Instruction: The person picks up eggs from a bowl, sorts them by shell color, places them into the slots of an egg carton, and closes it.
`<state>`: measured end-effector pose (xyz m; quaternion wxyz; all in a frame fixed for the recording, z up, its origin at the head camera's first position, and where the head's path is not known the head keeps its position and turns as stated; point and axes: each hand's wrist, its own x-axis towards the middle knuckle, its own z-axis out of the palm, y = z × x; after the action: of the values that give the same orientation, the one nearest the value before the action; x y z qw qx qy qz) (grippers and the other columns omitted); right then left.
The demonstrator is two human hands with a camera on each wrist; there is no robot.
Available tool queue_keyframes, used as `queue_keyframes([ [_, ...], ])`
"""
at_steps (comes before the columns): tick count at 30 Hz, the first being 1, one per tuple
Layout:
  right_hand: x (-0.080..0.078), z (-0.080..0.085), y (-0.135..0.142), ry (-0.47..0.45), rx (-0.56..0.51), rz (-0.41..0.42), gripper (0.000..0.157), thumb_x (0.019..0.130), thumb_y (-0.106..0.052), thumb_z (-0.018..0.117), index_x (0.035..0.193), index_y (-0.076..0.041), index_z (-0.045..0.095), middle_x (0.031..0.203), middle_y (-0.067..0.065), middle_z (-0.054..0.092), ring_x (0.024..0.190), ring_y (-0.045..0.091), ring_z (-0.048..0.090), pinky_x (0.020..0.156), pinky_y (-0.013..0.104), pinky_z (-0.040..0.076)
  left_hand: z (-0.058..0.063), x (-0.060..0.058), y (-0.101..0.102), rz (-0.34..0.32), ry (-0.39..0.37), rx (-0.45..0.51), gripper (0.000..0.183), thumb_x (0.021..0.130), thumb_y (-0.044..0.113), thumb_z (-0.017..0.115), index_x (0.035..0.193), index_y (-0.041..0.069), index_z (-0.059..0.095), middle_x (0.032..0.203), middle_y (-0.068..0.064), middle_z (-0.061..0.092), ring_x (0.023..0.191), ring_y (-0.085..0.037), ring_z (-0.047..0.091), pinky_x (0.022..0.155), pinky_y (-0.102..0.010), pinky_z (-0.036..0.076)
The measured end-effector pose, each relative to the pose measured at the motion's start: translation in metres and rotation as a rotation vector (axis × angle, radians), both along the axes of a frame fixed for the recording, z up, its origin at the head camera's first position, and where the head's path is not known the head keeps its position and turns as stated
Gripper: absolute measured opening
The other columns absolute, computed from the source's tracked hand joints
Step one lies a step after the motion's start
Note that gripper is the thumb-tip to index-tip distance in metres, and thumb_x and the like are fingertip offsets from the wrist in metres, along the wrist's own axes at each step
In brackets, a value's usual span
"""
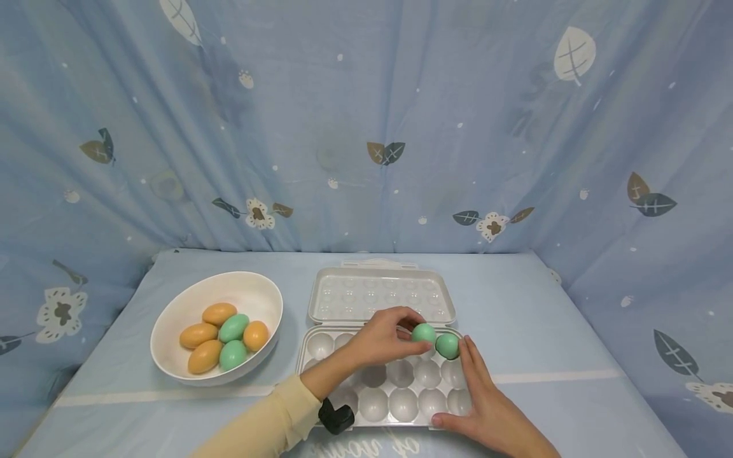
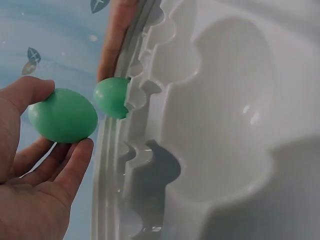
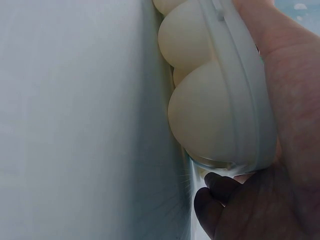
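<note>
A left hand (image 1: 380, 340) pinches a green egg (image 1: 424, 334), thumb on one side and fingertips on the other, parted just the egg's width, above the back row of an open gray egg carton (image 1: 403, 423). Just beside it, a second green egg (image 1: 447, 346) sits in the back right cup, near the extended fingers (image 1: 474, 359) of a right hand (image 1: 487, 401). Those fingers lie along the carton's right side, grasping no egg, the thumb spread wide to the front edge. At left on the blue tablecloth (image 1: 114, 420), a white bowl (image 1: 258, 289) holds four orange eggs (image 1: 205, 357) and two green ones (image 1: 233, 355).
</note>
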<state>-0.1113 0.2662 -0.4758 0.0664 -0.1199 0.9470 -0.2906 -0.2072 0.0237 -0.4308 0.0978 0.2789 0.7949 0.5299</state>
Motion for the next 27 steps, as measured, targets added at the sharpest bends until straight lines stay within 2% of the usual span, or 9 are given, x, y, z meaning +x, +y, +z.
queue_keyframes([
  [6, 0.0, 0.0, 0.0, 0.005, 0.004, 0.0, 0.131, 0.079, -0.073, 0.075, 0.166, -0.023, -0.009, 0.174, 0.008, -0.006, 0.149, 0.035, 0.037, 0.102, 0.052, 0.053, -0.006, -0.005, 0.006, -0.003, 0.026, -0.039, 0.037, 0.087, 0.027, 0.084, 0.117, 0.009, 0.071, 0.106, 0.002, 0.072, 0.094, -0.007, 0.07, 0.084, -0.017, 0.058],
  [13, 0.0, 0.0, 0.0, 0.03, -0.005, 0.0, 0.131, 0.079, -0.072, 0.076, 0.166, -0.023, -0.008, 0.174, 0.009, -0.005, 0.149, 0.037, 0.037, 0.103, 0.056, 0.051, -0.01, -0.012, 0.008, -0.028, 0.035, -0.104, 0.037, 0.085, 0.027, 0.085, 0.115, 0.011, 0.072, 0.103, 0.006, 0.072, 0.091, -0.004, 0.068, 0.084, -0.017, 0.057],
  [20, 0.0, -0.001, 0.0, 0.042, -0.001, -0.002, 0.132, 0.078, -0.072, 0.076, 0.166, -0.023, -0.008, 0.174, 0.01, -0.004, 0.146, 0.038, 0.04, 0.101, 0.055, 0.052, -0.01, -0.016, 0.01, -0.116, 0.145, -0.193, 0.037, 0.085, 0.021, 0.085, 0.116, 0.006, 0.073, 0.106, 0.001, 0.073, 0.088, 0.0, 0.068, 0.081, -0.015, 0.058],
  [27, 0.0, -0.001, -0.001, 0.018, 0.001, -0.01, 0.133, 0.078, -0.073, 0.076, 0.166, -0.023, -0.009, 0.174, 0.008, -0.006, 0.147, 0.037, 0.039, 0.102, 0.055, 0.052, -0.008, -0.016, 0.012, -0.11, 0.282, -0.286, 0.034, 0.084, 0.023, 0.086, 0.112, 0.006, 0.076, 0.099, 0.001, 0.074, 0.083, -0.001, 0.066, 0.075, -0.012, 0.054],
])
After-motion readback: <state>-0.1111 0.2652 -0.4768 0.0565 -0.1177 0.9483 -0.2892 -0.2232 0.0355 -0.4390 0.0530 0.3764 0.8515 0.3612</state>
